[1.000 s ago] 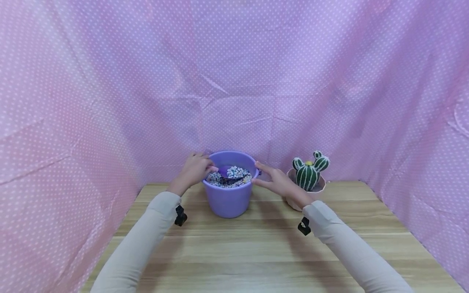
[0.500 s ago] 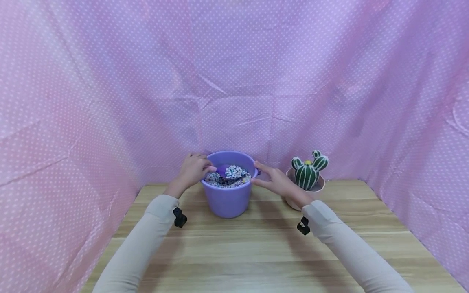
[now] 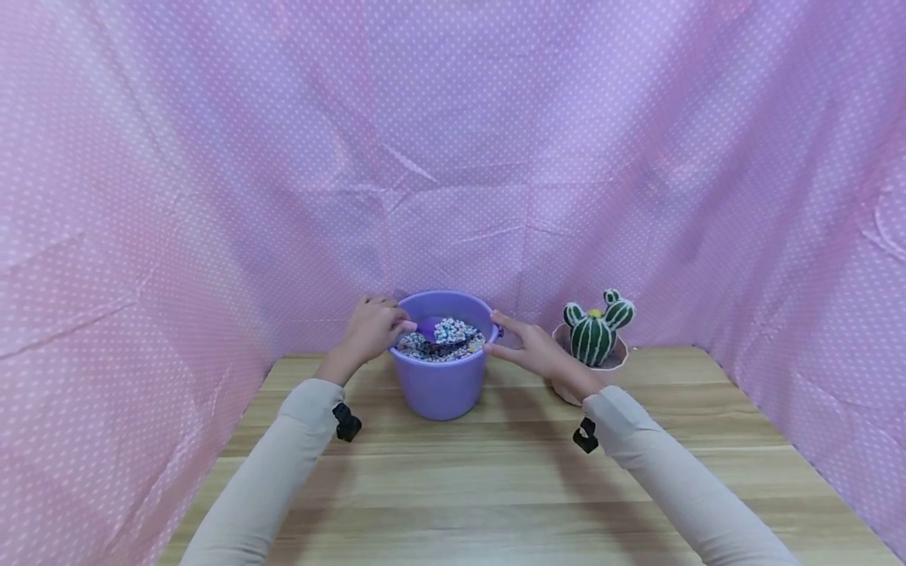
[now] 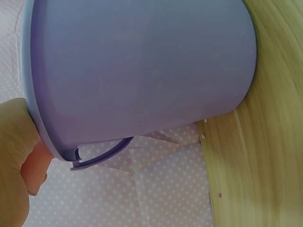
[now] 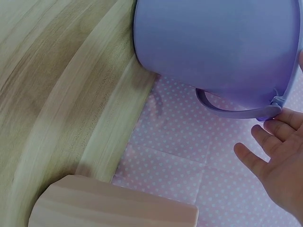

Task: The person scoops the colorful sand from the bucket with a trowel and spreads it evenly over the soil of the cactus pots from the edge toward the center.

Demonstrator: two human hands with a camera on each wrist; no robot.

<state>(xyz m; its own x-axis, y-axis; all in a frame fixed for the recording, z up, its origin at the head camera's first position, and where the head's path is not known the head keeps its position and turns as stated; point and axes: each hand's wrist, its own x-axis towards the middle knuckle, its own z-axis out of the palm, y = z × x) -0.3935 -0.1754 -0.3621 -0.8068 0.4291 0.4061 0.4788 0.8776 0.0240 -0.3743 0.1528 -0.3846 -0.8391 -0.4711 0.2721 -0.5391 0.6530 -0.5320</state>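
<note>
A purple bucket [image 3: 440, 391] stands on the wooden table, partly filled with small pale beads [image 3: 425, 355]. Over its left rim my left hand [image 3: 371, 326] grips a purple scoop [image 3: 428, 325], whose blade carries a heap of white and bluish beads [image 3: 451, 331] inside the bucket. My fingers hide the scoop's handle. Against the right side of the rim rests my right hand [image 3: 534, 350], its fingers spread and mostly straight. In the right wrist view those fingers touch the bucket near the end of its carrying handle [image 5: 227, 112].
A knitted green cactus [image 3: 593, 339] in a pale pink pot [image 3: 618, 363] stands just right of the bucket, behind the right forearm. Pink dotted cloth [image 3: 453, 157] hangs behind and on both sides. Tiny loose bits [image 4: 219, 195] lie near the table's back edge.
The left hand and the scoop with its heap of beads have shifted very slightly left. The right hand stays at the rim, and the bucket stands where it was.
</note>
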